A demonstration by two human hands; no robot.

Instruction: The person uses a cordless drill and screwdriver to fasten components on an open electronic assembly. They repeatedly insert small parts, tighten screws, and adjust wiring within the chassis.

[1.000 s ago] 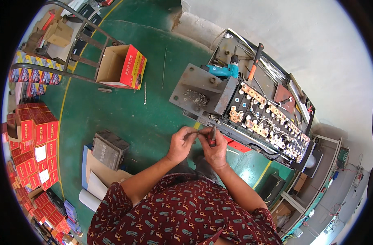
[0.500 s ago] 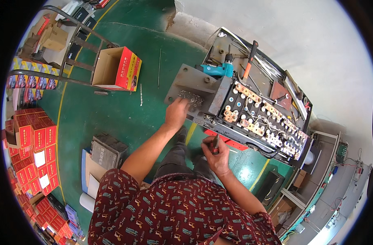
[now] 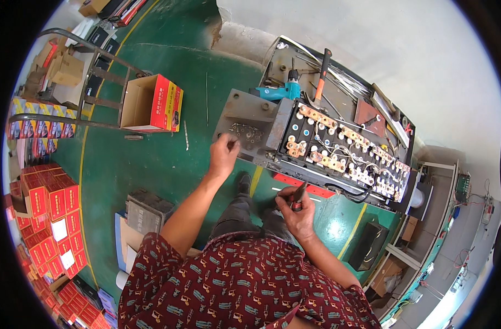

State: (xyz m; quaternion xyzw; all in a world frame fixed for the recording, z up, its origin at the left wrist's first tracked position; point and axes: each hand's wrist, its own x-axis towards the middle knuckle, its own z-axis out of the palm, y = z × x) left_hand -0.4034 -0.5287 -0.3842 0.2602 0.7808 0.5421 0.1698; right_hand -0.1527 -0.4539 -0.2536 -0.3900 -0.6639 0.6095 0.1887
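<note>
My left hand [image 3: 224,156] is beside the near edge of a grey steel plate [image 3: 236,107]. Its thumb and fingers are pinched together, and whatever they hold is too small to make out. Small loose nuts, washers and bolts [image 3: 247,132] lie in a pile on that plate, just beyond the fingertips. In front of my body, my right hand [image 3: 298,216] is closed around a small pliers-like tool [image 3: 298,196] with red on its handle and a dark tip pointing up. To the right of the plate is a battery pack [image 3: 343,145] with copper bars, white caps and thin wires.
Behind the battery pack lie a teal power drill [image 3: 278,92], an orange-handled hammer [image 3: 322,79] and thin metal rods [image 3: 346,77]. An open red-and-yellow carton [image 3: 160,104] stands on the green floor beside a metal trolley frame [image 3: 47,116]. Red boxes [image 3: 64,203] are stacked at left; a shelf bench [image 3: 431,219] stands at right.
My left hand has lifted back from the pile of hardware, with its fingers pinched. In my right hand the tool has turned, its dark tip showing more. The whole view has shifted slightly.
</note>
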